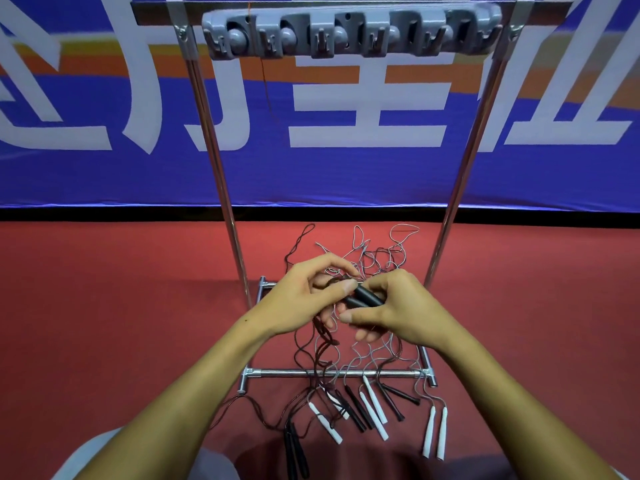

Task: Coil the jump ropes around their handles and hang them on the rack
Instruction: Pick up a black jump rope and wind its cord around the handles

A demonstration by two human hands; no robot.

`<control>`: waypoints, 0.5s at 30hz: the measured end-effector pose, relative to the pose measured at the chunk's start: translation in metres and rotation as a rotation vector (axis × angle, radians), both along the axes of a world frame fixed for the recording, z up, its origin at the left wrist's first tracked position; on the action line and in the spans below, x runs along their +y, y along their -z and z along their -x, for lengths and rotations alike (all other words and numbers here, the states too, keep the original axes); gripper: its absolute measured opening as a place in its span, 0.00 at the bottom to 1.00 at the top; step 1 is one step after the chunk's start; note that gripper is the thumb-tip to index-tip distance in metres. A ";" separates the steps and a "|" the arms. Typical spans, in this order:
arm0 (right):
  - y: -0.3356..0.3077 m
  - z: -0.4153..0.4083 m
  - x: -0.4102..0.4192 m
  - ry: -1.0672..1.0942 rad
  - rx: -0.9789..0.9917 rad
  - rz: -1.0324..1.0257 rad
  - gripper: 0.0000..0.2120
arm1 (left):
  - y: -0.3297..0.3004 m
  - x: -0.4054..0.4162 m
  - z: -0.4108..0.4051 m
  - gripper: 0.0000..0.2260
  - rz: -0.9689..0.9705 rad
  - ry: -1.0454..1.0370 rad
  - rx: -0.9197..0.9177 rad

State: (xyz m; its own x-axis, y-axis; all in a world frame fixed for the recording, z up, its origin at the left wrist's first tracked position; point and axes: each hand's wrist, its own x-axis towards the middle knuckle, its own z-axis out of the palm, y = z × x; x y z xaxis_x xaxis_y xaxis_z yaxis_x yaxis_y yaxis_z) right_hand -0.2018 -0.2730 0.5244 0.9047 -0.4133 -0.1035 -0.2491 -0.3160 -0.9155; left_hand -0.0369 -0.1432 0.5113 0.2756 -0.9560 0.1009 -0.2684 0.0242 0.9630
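Handles: a pair of black handles (pixel 363 296) is held side by side above the floor, in front of the rack's base (pixel 337 373).
Hands: the left hand (pixel 304 299) pinches the pair's near end; the right hand (pixel 394 308) is curled round the far part.
Cord: its dark cord (pixel 320 337) drops into the tangle of ropes (pixel 367 258) on the floor.
Risk: winding may drag neighbouring cords along, since they cross.
Hooks: the grey hanger (pixel 349 32) overhead holds nothing.
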 end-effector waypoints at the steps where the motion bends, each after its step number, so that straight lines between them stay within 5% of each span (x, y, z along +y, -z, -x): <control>1: 0.000 -0.002 -0.001 -0.011 0.002 -0.030 0.11 | -0.001 -0.001 0.000 0.06 0.010 -0.006 -0.010; 9: -0.009 0.001 -0.008 0.045 -0.095 0.024 0.13 | -0.005 0.010 -0.013 0.05 0.014 -0.074 -0.031; 15: 0.014 -0.011 0.003 0.278 -0.379 -0.421 0.29 | -0.016 0.013 -0.023 0.04 0.191 -0.308 0.138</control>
State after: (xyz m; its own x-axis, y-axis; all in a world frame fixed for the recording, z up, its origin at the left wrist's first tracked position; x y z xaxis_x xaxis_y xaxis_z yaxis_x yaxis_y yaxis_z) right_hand -0.1907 -0.2699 0.5100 0.7750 -0.6320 -0.0024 0.0956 0.1209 -0.9880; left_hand -0.0137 -0.1306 0.5277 0.5706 -0.7937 0.2109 -0.1593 0.1449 0.9765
